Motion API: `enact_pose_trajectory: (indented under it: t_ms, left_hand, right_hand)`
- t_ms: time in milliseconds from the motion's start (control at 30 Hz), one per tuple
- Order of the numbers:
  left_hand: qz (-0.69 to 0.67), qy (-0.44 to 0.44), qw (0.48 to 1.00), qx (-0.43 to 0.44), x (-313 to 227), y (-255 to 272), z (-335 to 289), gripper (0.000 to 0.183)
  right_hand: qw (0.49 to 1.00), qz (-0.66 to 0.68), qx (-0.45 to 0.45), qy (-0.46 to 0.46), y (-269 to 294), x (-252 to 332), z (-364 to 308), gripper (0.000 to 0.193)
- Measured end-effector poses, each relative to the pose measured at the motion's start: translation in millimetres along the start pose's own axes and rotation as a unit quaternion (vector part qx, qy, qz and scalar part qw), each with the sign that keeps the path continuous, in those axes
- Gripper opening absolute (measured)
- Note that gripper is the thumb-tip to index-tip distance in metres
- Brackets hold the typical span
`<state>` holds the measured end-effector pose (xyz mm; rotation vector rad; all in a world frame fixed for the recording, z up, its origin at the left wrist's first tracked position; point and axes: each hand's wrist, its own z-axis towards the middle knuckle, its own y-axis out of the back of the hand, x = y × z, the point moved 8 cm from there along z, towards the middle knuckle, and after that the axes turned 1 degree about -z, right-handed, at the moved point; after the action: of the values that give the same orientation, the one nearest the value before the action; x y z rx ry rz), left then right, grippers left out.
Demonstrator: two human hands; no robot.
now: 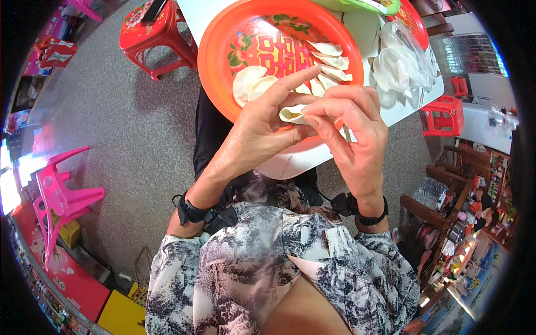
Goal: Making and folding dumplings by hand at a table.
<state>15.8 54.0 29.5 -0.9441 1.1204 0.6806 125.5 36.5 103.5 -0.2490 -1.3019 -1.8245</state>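
Over the near rim of a round red tray (215, 56) I hold a half-folded dumpling (290, 115) with filling just showing inside. My left hand (251, 128) cradles it between thumb and fingers, the index finger stretched out above. With thumb and fingertips, my right hand (357, 125) pinches the right end of its wrapper. Several folded dumplings (333, 61) lie in a row on the tray's right side. Two rounder pale dough pieces (247, 81) rest on the left side, partly behind my left hand; whether they are filled I cannot tell.
The tray stands on a white table (290, 164). To its right lies a clear plastic bag (402, 61) with pale round wrappers. A green bowl (363, 4) is at the far edge. Around are a red stool (153, 39), a pink chair (67, 192) and wooden shelving (435, 206).
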Motion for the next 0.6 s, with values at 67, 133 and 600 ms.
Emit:
enact_pose_trajectory:
  t_ms: [67,133,600]
  left_hand:
    - [0.003,0.001,1.000,-0.005,2,2,-1,0.074]
    - [0.008,-0.015,1.000,-0.009,0,2,-2,0.073]
    - [0.087,-0.021,0.996,-0.001,-8,0,-2,0.073]
  right_hand:
    - [1.000,-0.022,0.006,-0.005,3,4,4,0.029]
    - [0.999,-0.028,0.018,-0.002,3,4,4,0.031]
    - [0.999,-0.045,0.028,0.002,-9,8,4,0.024]
